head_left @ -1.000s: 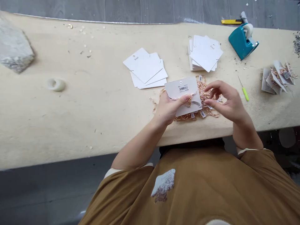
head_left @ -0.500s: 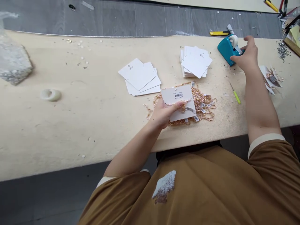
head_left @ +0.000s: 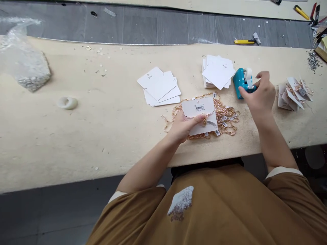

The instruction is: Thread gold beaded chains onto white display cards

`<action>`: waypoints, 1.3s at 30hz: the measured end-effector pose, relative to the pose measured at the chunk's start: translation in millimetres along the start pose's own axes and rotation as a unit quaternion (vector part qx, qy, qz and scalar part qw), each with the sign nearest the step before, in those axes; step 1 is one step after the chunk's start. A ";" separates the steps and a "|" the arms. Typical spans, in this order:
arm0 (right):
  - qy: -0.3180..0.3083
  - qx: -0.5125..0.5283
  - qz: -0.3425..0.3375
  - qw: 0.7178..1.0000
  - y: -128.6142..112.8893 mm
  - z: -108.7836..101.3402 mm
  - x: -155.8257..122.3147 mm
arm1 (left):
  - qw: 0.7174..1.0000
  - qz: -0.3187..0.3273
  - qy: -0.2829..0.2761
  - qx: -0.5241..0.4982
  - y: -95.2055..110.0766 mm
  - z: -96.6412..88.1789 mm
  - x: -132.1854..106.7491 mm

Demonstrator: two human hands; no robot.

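Nearest, a brown garment (head_left: 217, 204) fills the foreground, with both bare forearms reaching out over the pale, scuffed counter (head_left: 76, 136). The left hand (head_left: 182, 127) is clenched on a white card (head_left: 200, 110), matte with rounded corners and a printed barcode. Its thumb pins a strand of chain across the card's lower edge. The card lies on a loose heap of rose-gold chains (head_left: 226, 119), fine-linked and shiny, with small paper tags among them. To the right of that heap and a little beyond it, the right hand (head_left: 260, 97) grasps a teal tape dispenser (head_left: 241, 81) of hard, glossy plastic. The fingers curl round its right end and the white roll sits on top, just beside them. The dispenser's body stretches leftward from that hand, toward the card, with bare counter between the two. The right hand is on it and the left is well apart. Past the card lies a fanned stack of blank cards (head_left: 159, 86). A second stack (head_left: 218, 71) lies just beside the dispenser's left end. Carded pieces (head_left: 293, 93) stand at the right. Far left are a whitish ring (head_left: 67, 102) and a crinkled plastic bag (head_left: 28, 68), and at the far edge a yellow knife (head_left: 244, 42).
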State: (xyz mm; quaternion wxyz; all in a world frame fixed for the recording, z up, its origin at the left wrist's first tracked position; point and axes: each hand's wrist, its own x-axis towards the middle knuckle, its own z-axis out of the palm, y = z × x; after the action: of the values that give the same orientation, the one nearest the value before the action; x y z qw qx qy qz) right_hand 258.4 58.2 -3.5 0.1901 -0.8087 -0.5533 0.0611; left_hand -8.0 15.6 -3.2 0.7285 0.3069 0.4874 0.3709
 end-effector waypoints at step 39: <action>-0.135 0.503 0.178 0.835 34.0 -15.7 -34.2 | 1.000 0.010 0.001 0.017 -4.2 2.5 -0.2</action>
State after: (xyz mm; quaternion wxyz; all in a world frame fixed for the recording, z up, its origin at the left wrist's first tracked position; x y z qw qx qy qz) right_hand 279.9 12.3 -5.5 0.4795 -0.6700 -0.3130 0.4725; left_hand -4.7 13.1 -5.7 0.7190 0.3239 0.4912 0.3699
